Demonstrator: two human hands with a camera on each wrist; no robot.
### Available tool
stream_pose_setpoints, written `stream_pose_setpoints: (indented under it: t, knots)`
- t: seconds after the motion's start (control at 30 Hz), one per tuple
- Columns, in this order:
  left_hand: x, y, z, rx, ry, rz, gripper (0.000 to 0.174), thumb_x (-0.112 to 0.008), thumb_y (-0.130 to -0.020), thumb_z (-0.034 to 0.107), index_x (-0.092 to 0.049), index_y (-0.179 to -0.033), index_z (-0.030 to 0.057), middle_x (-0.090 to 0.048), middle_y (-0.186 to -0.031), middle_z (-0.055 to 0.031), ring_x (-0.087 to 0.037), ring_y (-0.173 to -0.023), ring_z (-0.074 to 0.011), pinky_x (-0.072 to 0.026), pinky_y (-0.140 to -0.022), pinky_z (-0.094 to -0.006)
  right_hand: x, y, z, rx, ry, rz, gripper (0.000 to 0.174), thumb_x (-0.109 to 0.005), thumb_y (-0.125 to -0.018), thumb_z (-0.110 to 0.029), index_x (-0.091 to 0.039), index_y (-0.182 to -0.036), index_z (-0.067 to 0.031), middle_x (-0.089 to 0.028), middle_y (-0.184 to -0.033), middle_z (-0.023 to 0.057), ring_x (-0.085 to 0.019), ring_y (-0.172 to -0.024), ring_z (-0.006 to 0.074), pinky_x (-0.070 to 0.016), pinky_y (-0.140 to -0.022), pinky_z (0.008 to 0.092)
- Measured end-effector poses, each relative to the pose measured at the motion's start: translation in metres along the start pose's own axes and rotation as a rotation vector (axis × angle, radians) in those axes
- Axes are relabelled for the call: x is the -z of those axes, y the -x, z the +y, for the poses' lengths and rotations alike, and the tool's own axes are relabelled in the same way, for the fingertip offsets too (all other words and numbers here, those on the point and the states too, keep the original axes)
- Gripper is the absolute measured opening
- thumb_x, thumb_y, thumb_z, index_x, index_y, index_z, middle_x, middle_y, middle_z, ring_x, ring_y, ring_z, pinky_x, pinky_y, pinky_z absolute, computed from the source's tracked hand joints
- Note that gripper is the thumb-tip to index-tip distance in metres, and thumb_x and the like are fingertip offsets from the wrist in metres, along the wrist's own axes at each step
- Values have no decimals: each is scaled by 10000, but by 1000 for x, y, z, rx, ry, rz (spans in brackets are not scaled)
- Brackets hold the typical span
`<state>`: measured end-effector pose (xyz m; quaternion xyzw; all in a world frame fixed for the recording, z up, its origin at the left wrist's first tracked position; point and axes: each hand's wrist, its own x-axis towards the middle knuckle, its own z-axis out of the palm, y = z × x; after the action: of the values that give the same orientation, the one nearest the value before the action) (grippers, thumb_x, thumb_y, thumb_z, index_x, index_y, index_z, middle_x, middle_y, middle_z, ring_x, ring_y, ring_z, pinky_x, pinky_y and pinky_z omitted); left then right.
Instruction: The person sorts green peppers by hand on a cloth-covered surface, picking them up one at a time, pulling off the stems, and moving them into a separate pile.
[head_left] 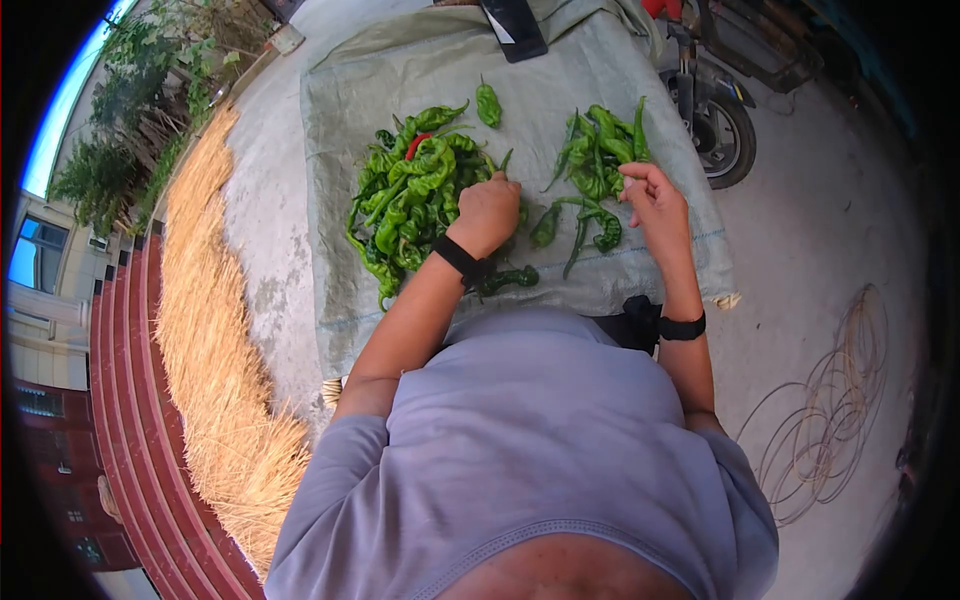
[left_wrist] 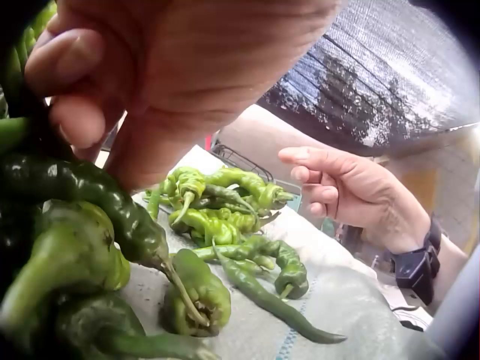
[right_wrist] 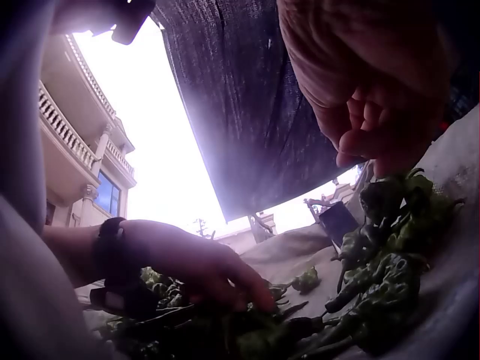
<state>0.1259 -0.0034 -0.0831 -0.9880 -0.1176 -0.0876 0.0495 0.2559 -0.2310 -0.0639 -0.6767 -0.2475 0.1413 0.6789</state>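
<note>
A large pile of wrinkled green peppers [head_left: 410,200], with one red pepper [head_left: 418,146] in it, lies on a pale woven sheet [head_left: 335,130]. At the pile's right edge, my left hand [head_left: 488,214] has its fingers curled round a green pepper, mostly hidden by the hand. In the left wrist view, the left fingers [left_wrist: 75,60] reach down among the peppers. My right hand [head_left: 660,212] hovers beside a smaller pepper group [head_left: 598,150], fingers loosely bent. Nothing shows between the right fingers. Between the piles lie a few loose peppers [head_left: 546,226].
A single pepper [head_left: 488,104] lies behind the large pile. At the sheet's far edge rests a dark flat phone-like object [head_left: 514,28]. A wheeled vehicle [head_left: 722,135] stands at the back right, coiled cable [head_left: 830,400] on the ground at right, straw [head_left: 215,300] at left.
</note>
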Motion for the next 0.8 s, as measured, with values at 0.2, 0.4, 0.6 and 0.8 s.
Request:
stream_pose_setpoints:
  t: [0.2,0.4,0.6,0.8]
  knots:
    - [-4,-8,-9,-66,-141,187,131,-579,-887,189,-643,-839,85,-656,-802,-138,-667,-688,-333,-494,-568,-452,-7,4,5,6,176,-129,179,-602,-950,-159,-673,-1097,-85,-619,-737,6,-548,-577,70,-441,-524,247]
    - [33,-6,2,109,124,74,197,-593,-935,205,-650,-1110,135,-706,-912,-171,-683,-731,-347,-523,-604,-437,-9,8,0,38,238,-164,179,-603,-957,-181,-670,-1084,-75,-607,-730,6,-561,-593,72,-442,-531,252]
    - [100,-11,15,230,981,324,266,-524,-1034,259,-563,-1213,65,-734,-939,-76,-584,-584,-100,-470,-548,-248,-32,20,-13,20,-75,-242,250,-616,-972,-225,-642,-1145,-46,-596,-790,-2,-532,-617,58,-422,-520,224]
    - [102,-1,27,218,1526,-87,319,-466,-1065,245,-535,-1287,28,-712,-1008,-69,-545,-627,-48,-453,-576,-194,-49,29,-22,-56,-115,-435,302,-662,-956,-267,-627,-1141,-31,-585,-779,3,-506,-596,57,-411,-503,220]
